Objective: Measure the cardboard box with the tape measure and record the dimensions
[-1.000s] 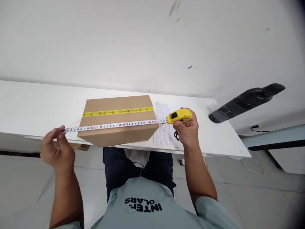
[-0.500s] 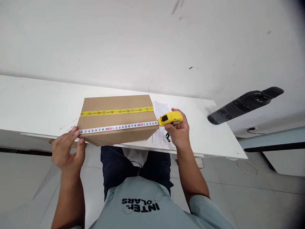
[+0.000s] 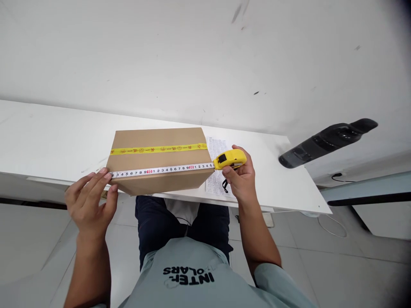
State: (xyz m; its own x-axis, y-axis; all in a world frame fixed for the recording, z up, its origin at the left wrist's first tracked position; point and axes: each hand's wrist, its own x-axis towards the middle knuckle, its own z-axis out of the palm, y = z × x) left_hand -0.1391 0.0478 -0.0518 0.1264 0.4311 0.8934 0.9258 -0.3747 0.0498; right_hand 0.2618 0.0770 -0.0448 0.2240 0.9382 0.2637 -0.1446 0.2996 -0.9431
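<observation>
A brown cardboard box [image 3: 154, 139] with a strip of yellow printed tape [image 3: 160, 149] sits at the table's front edge. Across its top, near the front edge, lies the white blade [image 3: 167, 169] of a tape measure, pulled out to about 25 at the case. My left hand [image 3: 91, 201] presses the blade's end at the box's left edge with its fingertips, thumb apart and lower down; the very tip is hidden. At the right edge my right hand [image 3: 242, 177] is wrapped round the yellow tape measure case [image 3: 229, 159], with a black wrist cord [image 3: 225, 185] dangling below.
A printed sheet of paper [image 3: 215, 186] lies on the white table [image 3: 269, 179], partly under the right hand. Farther right stands a dark bottle-shaped object [image 3: 327, 143]. A pale wall [image 3: 192, 64] rises behind the table. My legs [image 3: 150, 222] are under the front edge.
My left hand has turned slightly, its fingertips a little higher and farther over the blade's end. The right hand, case and box look nearly unchanged; the view has shifted slightly.
</observation>
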